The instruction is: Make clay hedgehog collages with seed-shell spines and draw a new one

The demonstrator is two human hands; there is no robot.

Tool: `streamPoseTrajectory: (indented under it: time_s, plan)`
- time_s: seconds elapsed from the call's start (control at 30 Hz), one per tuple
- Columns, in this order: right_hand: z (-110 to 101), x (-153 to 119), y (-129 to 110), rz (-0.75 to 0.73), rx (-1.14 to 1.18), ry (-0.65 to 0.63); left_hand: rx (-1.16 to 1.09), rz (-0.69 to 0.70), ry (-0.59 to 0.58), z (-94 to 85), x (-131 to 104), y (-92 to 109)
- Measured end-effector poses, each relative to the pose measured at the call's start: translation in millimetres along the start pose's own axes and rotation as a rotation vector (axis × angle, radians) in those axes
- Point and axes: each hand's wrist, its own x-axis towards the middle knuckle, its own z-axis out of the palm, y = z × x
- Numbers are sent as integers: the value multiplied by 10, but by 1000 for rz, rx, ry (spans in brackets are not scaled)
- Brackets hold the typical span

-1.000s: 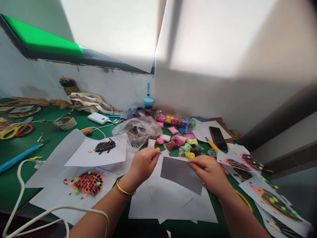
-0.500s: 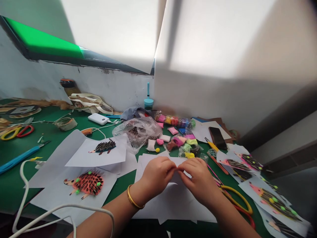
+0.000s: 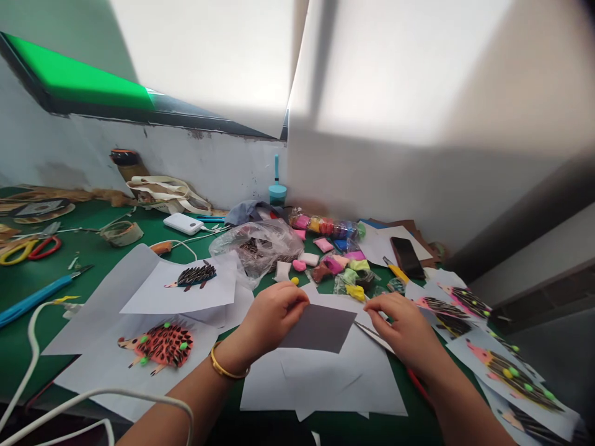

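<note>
At the left end of the green table [image 3: 46, 272], taking the small piece of paper [image 3: 320, 328] as the clock's centre, a pair of scissors [image 3: 30, 249] with yellow and red handles lies between 9 and 10 o'clock, and a blue knife [image 3: 37, 299] lies at 9. Nearer, a red hedgehog picture [image 3: 162, 344] with 3 green dots rests just below 9, and a black hedgehog picture [image 3: 198, 274] lies above it. A clear plastic bag [image 3: 232, 248] sits between 10 and 11.

The left hand [image 3: 274, 310], with a gold bangle [image 3: 220, 370] at the wrist, pinches the piece of paper by its upper left corner between thumb and forefinger. The paper looks grey in shadow and slants over white sheets [image 3: 320, 387], which spread towards 6. A yellow ball [image 3: 294, 281] sits at 11; colourful clay packets [image 3: 330, 266] lie about 12 and 1.

At 3, the right hand [image 3: 404, 325] is apart from the paper, thumb and forefinger close together; I cannot tell whether they grip anything. Metal blades [image 3: 374, 336] show partly beneath it. A black phone [image 3: 407, 257] lies at 2, and overlapping hedgehog pictures [image 3: 515, 378] stretch around 3.
</note>
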Motion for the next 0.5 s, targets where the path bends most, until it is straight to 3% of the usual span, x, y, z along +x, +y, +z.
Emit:
streamPoseTrajectory:
  time_s: [0.1,0.2,0.3,0.4,0.5]
  plan:
    - [71,-25,-148,-105,-2,30,21,48,-66,82,1,77]
    - [138,-34,-287,-209,-3,-95,38,108,-108,155,-8,135]
    - [143,-38,-281,-188,-18,-172,27,115,-102,129,-12,85]
    - [115,-66,-179,-119,0,-170,-18,66,-4,57,-1,-66]
    - [135,-131,-116,7,122,-95,-198,-70,223,71,-6,-184]
